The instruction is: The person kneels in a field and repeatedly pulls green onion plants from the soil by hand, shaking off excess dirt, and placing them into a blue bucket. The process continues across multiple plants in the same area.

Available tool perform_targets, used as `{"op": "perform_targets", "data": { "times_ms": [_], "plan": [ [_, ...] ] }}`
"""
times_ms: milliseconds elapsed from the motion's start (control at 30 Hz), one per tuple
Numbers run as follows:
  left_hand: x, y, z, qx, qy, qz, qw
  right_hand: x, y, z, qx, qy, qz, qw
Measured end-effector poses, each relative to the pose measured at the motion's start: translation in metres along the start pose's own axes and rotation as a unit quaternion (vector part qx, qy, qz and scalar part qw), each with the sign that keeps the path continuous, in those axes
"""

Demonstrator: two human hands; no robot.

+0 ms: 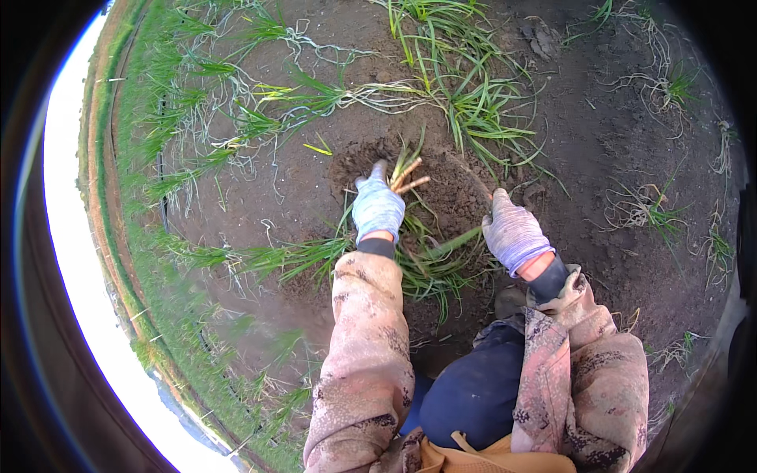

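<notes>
My left hand (pixel 380 204), in a pale blue-grey work glove, holds a plant stub with thick tan roots or stems (pixel 409 174) and short green leaves, at the edge of a dug hollow (pixel 362 162) in brown soil. At its right, my right hand (pixel 516 232), in a greyish-purple glove, grips the end of a thin brown handle (pixel 473 177). The handle's far part is against the loose soil, and whatever tool head it has cannot be made out. A clump of long green leaves (pixel 434 272) lies on the ground below and between my hands.
Leafy plants with long pale roots (pixel 384 97) lie across the soil ahead. A green leafy clump (pixel 485 115) sits beyond the hollow. Smaller plants (pixel 653 213) are scattered at right, and rows of green plants (pixel 171 118) extend at left. My knee (pixel 473 396) is close below.
</notes>
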State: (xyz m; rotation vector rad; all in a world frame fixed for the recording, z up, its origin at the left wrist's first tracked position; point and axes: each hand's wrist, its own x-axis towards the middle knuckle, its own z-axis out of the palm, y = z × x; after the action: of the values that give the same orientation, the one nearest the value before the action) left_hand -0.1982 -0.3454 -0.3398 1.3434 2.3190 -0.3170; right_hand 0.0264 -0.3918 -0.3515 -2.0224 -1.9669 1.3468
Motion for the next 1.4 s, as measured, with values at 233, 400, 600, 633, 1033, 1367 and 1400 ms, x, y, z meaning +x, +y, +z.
{"op": "perform_targets", "data": {
  "times_ms": [233, 400, 600, 633, 1033, 1367, 1400],
  "plan": [
    [-0.058, -0.024, -0.012, 0.185, -0.05, 0.12, 0.974, 0.026, -0.043, -0.006, 0.041, -0.019, -0.11, 0.993],
    [-0.049, -0.035, -0.027, 0.124, 0.08, 0.117, 0.982, 0.071, -0.1, 0.009, -0.065, 0.003, -0.229, 0.971],
    [0.004, -0.016, -0.014, 0.099, 0.076, 0.014, 0.992, 0.048, -0.05, -0.016, -0.117, -0.065, -0.145, 0.98],
    [0.007, -0.011, -0.01, 0.084, 0.068, -0.006, 0.994, 0.039, -0.04, -0.022, -0.091, -0.063, -0.12, 0.987],
    [0.005, -0.01, -0.01, -0.019, 0.118, 0.026, 0.992, 0.017, -0.019, -0.041, -0.069, 0.003, -0.051, 0.996],
    [0.001, -0.006, -0.016, 0.025, -0.011, 0.058, 0.998, 0.02, -0.026, -0.036, -0.067, 0.009, -0.059, 0.996],
    [0.002, -0.006, -0.016, 0.002, 0.039, 0.046, 0.998, 0.021, -0.025, -0.036, -0.053, 0.004, -0.052, 0.997]
  ]
}}
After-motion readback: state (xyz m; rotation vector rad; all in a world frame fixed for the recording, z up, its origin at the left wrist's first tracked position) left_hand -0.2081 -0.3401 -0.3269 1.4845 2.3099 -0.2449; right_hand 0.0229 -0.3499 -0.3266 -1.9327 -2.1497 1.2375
